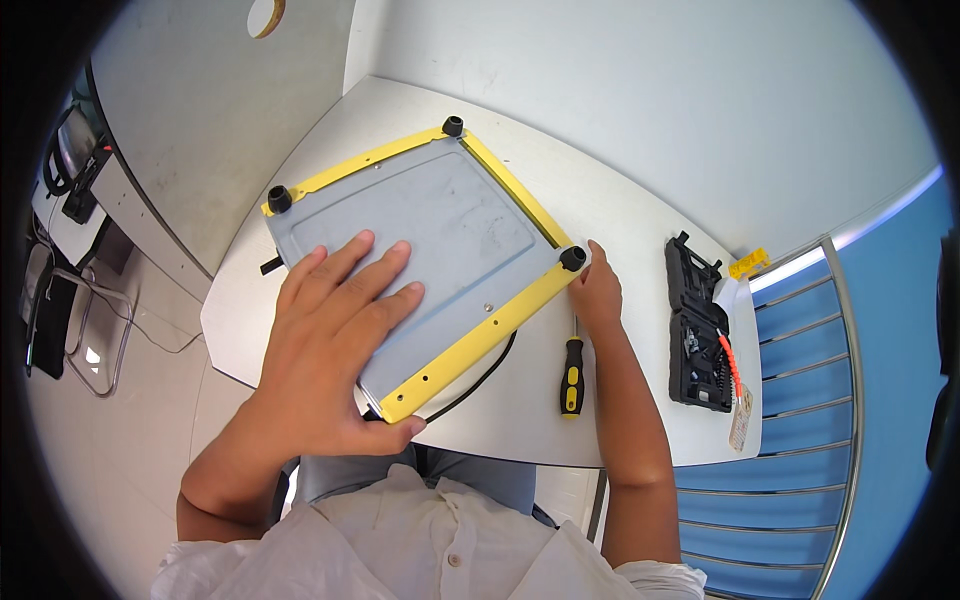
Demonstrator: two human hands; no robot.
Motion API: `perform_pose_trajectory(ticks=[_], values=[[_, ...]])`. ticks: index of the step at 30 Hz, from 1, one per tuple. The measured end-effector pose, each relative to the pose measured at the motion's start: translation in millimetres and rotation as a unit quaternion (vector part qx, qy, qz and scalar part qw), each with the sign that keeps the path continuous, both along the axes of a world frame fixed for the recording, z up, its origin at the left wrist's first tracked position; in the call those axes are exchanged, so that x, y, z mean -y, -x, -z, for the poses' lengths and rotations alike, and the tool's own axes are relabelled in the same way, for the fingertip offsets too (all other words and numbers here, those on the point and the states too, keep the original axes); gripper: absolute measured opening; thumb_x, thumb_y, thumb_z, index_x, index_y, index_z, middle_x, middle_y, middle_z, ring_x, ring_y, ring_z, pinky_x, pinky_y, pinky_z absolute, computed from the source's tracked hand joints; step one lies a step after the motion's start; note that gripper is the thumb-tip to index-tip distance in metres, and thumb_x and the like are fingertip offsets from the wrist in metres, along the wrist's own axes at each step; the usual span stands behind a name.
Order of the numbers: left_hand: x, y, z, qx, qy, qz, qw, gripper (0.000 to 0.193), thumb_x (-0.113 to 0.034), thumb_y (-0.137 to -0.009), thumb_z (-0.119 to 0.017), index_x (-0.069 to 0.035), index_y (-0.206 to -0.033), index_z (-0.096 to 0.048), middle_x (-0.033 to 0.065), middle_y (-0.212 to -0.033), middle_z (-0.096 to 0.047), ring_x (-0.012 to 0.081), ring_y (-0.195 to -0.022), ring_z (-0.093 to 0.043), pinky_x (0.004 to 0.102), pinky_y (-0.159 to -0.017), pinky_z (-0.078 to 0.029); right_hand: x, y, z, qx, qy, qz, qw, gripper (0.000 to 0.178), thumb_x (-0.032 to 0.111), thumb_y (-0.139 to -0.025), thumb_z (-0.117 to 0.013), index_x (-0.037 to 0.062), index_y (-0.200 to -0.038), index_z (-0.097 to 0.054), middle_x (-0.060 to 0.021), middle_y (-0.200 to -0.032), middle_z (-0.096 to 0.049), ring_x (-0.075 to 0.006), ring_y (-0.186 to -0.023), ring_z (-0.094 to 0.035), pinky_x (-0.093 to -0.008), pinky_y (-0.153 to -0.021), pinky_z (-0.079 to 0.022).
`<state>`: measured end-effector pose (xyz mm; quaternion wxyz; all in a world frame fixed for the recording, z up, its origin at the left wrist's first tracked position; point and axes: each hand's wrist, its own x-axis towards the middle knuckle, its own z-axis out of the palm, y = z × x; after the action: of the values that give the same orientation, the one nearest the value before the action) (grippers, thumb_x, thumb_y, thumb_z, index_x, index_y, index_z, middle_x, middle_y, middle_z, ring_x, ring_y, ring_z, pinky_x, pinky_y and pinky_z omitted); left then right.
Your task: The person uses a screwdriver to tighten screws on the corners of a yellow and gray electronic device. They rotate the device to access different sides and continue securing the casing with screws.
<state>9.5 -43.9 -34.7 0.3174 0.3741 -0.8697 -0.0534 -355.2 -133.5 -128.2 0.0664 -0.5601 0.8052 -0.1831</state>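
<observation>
A boxy device with a grey base panel (pixel 450 215) and yellow edge strips lies bottom side up on the white table. Black rubber feet (pixel 280 199) stand at three visible corners. My left hand (pixel 335 350) spans its near left part, fingers spread over the panel and thumb against the near yellow strip, holding it. At the right corner, beside another foot, my right hand (pixel 597 290) grips the device's edge; most of its fingers are hidden. A black cable (pixel 480 382) curves out under the near side. Close to my right forearm lies a black-and-yellow screwdriver (pixel 572 380).
An opened black tool case (pixel 697 350) with small metal parts sits at the table's right edge, near an orange-red rod (pixel 731 362) and a yellow plastic piece (pixel 748 263). A metal railing (pixel 845 330) runs beyond it. A grey partition (pixel 215 110) borders the left side.
</observation>
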Motion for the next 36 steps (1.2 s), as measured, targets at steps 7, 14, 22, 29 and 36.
perform_pose_trajectory(ticks=[7, 14, 22, 29, 36], values=[[0.0, 0.2, 0.1, -0.005, 0.001, -0.004, 1.0, 0.082, -0.051, -0.055, -0.065, -0.004, -0.122, -0.06, 0.0188, -0.14, -0.05, 0.041, -0.134, -0.04, 0.0541, -0.109, -0.022, 19.3, 29.9, -1.7, -0.028, 0.013, -0.12, 0.992, 0.037, 0.003, -0.079, -0.059, 0.0109, -0.114, -0.066, -0.0121, -0.094, -0.062, -0.0283, -0.088, -0.062, -0.0385, -0.081, -0.05], [-0.8, 3.0, -2.0, -0.021, -0.004, 0.006, 1.0, 0.081, -0.046, -0.054, -0.069, -0.005, -0.123, -0.06, 0.0172, -0.14, -0.05, 0.0395, -0.134, -0.039, 0.0536, -0.109, -0.023, 17.3, 48.5, -30.5, -0.021, 0.212, -0.117, 0.97, 0.02, 0.007, -0.083, -0.064, 0.0033, -0.103, -0.064, -0.0111, -0.094, -0.067, -0.0238, -0.085, -0.065, -0.0339, -0.077, -0.05], [-3.1, -3.7, 2.1, -0.045, 0.003, 0.012, 0.999, 0.079, -0.042, -0.056, -0.07, -0.004, -0.124, -0.059, 0.0179, -0.14, -0.049, 0.0397, -0.133, -0.04, 0.0531, -0.109, -0.025, -106.7, -133.1, -148.9, 0.213, 0.223, -0.48, 0.821, 0.014, 0.012, -0.087, -0.063, 0.0042, -0.098, -0.061, -0.0105, -0.101, -0.068, -0.0238, -0.092, -0.061, -0.0361, -0.083, -0.047], [-1.6, -0.8, 2.8, -0.071, 0.003, 0.025, 0.997, 0.077, -0.037, -0.056, -0.075, -0.003, -0.124, -0.059, 0.0198, -0.14, -0.048, 0.0399, -0.132, -0.041, 0.0534, -0.109, -0.026, -111.5, -165.8, -150.9, 0.089, 0.137, -0.564, 0.809, 0.031, 0.004, -0.07, -0.075, 0.0054, -0.099, -0.065, -0.0072, -0.094, -0.061, -0.0252, -0.082, -0.055, -0.0352, -0.072, -0.046], [-1.6, -2.2, 6.1, -0.08, -0.005, 0.028, 0.996, 0.078, -0.036, -0.056, -0.076, -0.004, -0.125, -0.058, 0.019, -0.14, -0.048, 0.0391, -0.133, -0.04, 0.0534, -0.109, -0.025, -110.7, -170.3, -144.0, 0.068, 0.126, -0.566, 0.812, 0.034, 0.001, -0.069, -0.074, 0.0067, -0.101, -0.065, -0.0062, -0.094, -0.061, -0.025, -0.083, -0.055, -0.0348, -0.074, -0.045]])
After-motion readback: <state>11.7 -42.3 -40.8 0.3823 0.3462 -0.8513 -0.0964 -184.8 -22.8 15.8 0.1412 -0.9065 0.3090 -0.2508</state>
